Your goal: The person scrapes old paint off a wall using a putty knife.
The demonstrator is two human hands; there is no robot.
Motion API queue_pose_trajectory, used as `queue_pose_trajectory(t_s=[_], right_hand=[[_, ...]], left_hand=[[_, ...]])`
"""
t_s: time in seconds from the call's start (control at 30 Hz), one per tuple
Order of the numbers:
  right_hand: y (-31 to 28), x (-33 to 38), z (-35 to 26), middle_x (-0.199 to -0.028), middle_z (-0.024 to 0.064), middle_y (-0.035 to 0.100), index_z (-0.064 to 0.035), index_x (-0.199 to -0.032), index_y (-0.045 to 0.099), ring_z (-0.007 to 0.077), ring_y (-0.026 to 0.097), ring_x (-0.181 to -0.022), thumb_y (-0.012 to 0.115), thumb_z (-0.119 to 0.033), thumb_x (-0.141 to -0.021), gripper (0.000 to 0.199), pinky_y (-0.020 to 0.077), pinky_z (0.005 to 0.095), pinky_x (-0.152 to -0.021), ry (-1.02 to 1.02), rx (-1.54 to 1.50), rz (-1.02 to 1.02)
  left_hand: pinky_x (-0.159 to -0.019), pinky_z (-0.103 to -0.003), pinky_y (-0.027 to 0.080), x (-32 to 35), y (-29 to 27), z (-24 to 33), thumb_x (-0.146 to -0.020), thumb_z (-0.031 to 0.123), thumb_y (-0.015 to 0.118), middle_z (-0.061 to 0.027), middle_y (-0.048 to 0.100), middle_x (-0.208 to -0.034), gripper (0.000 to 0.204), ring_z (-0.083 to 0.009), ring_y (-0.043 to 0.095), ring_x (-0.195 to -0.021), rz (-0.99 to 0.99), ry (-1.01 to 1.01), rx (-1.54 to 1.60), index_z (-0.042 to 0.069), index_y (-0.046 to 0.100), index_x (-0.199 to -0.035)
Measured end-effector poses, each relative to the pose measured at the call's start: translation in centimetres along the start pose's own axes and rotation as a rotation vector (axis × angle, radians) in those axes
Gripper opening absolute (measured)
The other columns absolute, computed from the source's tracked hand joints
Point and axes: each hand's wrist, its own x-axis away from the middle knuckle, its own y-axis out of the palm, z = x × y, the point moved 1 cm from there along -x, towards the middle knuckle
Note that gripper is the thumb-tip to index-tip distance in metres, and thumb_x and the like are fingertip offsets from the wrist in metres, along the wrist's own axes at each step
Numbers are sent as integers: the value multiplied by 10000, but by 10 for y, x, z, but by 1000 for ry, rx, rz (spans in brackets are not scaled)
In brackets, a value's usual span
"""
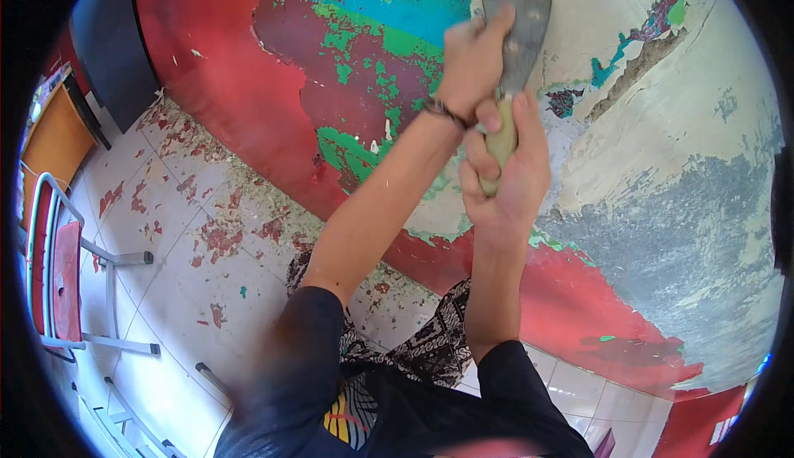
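A paint scraper with a broad grey metal blade and a pale yellow-green handle is held up against the wall, blade end upward. My right hand is wrapped around its handle. Higher up, my left hand, with a dark band at the wrist, grips the blade's left side, one finger lying on its face. Around the blade, the wall shows peeling layers of turquoise, green, maroon and red paint, with bare cream plaster to the right. The blade's edge is slightly blurred, so its contact with the wall is hard to tell.
Paint flakes litter the tiled floor along the wall's base. A red metal-framed chair stands at the left, with a wooden desk behind it and a dark panel beside the wall.
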Motion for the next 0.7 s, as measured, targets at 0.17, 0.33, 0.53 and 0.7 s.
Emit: queue_pose_trajectory(t_s=[0.17, 0.33, 0.53, 0.7], right_hand=[[15, 4, 2, -758, 37, 454, -124, -1207, 409, 73, 296, -385, 418, -223, -983, 245, 176, 202, -267, 42, -78, 73], [5, 6, 4, -783, -7, 444, -172, -957, 405, 34, 279, -418, 400, -266, -995, 102, 153, 178, -275, -4, 6, 37], [3, 1, 3, -759, 25, 448, -129, -1247, 420, 59, 292, -382, 392, -234, -990, 279, 174, 198, -272, -45, 0, 46], [14, 1, 5, -762, 16, 452, -125, -1151, 445, 54, 291, -393, 389, -230, -990, 200, 169, 196, -278, -26, 13, 75]], left_hand=[[-597, -267, 432, 3, -6, 19, -896, 311, 612, -47, 639, -799, 358, -76, 513, -663, -20, -4, -76, -44, 650, -888], [-588, -263, 434, 10, 4, 4, -906, 294, 609, -26, 629, -769, 332, -72, 510, -648, -78, -228, 213, -34, 650, -879], [-607, -258, 435, -5, 3, -11, -916, 288, 595, -25, 630, -770, 333, -63, 509, -692, -92, -34, 48, -36, 650, -869], [-607, -270, 429, -3, -2, 6, -911, 304, 593, -28, 630, -772, 363, -76, 502, -688, -104, 53, -112, -50, 651, -861]])
